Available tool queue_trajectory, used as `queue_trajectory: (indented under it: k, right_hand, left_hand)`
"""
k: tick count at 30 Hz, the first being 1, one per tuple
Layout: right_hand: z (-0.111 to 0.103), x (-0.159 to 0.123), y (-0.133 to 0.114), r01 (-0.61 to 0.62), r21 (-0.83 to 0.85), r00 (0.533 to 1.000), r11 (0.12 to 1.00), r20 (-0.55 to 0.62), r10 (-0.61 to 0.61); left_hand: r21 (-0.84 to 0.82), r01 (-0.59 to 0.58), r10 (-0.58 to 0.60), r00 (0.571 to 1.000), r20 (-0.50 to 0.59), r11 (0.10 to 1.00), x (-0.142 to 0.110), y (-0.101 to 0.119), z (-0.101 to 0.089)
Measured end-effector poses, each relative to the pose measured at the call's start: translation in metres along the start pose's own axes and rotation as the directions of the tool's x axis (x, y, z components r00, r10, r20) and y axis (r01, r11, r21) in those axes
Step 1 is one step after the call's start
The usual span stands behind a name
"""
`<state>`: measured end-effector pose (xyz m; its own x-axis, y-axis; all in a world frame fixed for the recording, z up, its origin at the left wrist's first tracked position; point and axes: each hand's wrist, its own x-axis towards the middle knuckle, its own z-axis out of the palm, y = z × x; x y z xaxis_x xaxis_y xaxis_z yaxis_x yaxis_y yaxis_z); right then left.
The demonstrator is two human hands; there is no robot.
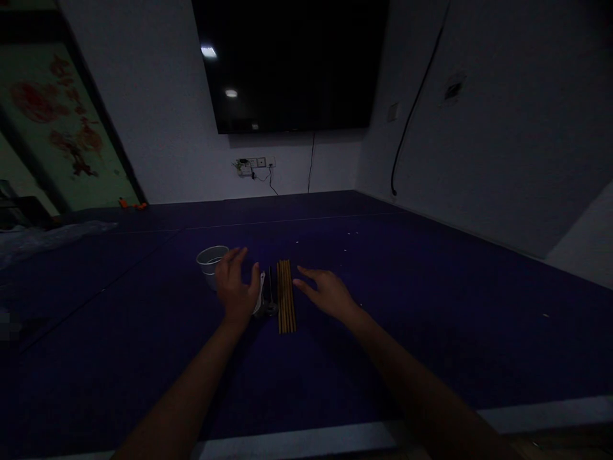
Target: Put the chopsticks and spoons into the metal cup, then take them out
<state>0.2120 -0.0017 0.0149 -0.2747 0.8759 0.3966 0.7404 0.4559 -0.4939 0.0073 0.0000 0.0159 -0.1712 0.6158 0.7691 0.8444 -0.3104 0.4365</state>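
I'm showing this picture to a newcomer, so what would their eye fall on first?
Probably the left hand, overlapping the grey cup in view, and the right hand, just right of the brown sticks lined up on the purple surface. Next, perhaps, the large black screen at the top, showing bright spots.

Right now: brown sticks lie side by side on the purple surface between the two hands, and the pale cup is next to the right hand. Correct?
No, wrong hand: the head view shows the pale cup next to the left hand, not the right hand. The rest of it stands.
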Motion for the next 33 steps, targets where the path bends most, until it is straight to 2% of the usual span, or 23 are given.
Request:
queue_trajectory:
  k: [2,3,5,9,15,19,22,26,29,33]
  right_hand:
    - [-0.001,0.0,0.001,-0.041,-0.033,0.997,0.999,-0.067,0.039]
    - [-0.001,0.0,0.001,-0.054,-0.045,0.994,0.998,-0.096,0.049]
    - [-0.003,0.0,0.003,-0.073,-0.069,0.988,0.995,-0.143,0.063]
    - [-0.005,-0.001,0.004,-0.102,-0.124,0.98,0.987,-0.185,0.078]
    - [-0.005,-0.001,0.003,-0.127,-0.161,0.979,0.979,-0.176,0.098]
    - [-0.004,-0.001,0.003,-0.136,-0.147,0.977,0.98,-0.184,0.108]
    - [-0.006,0.0,0.004,-0.171,-0.133,0.976,0.976,-0.16,0.15]
    - [-0.007,0.001,0.005,-0.204,-0.094,0.973,0.974,-0.134,0.191]
    - [-0.004,0.003,0.008,-0.19,-0.014,0.969,0.982,-0.162,0.185]
    - [0.003,0.005,0.01,-0.069,0.185,0.964,0.98,-0.24,0.114]
  left_hand:
    - [0.055,0.136,-0.124,0.974,-0.188,0.989,0.006,-0.005,-0.006]
    - [0.065,0.192,-0.171,0.954,-0.244,0.979,0.008,-0.009,-0.007]
    - [0.054,0.271,-0.246,0.928,-0.281,0.961,0.012,-0.019,-0.007]
    - [-0.002,0.395,-0.386,0.897,-0.216,0.919,0.013,-0.04,0.0]
    - [-0.127,0.561,-0.575,0.807,-0.135,0.818,0.014,-0.062,0.009]
    - [-0.129,0.648,-0.658,0.751,-0.052,0.75,0.016,-0.075,0.015]
    - [-0.117,0.638,-0.644,0.765,-0.02,0.761,0.015,-0.082,0.018]
    - [-0.131,0.596,-0.606,0.793,-0.052,0.792,0.015,-0.08,0.018]
    - [-0.164,0.545,-0.56,0.826,-0.062,0.822,0.016,-0.064,0.015]
    - [-0.235,0.404,-0.414,0.91,0.008,0.884,0.013,-0.027,0.012]
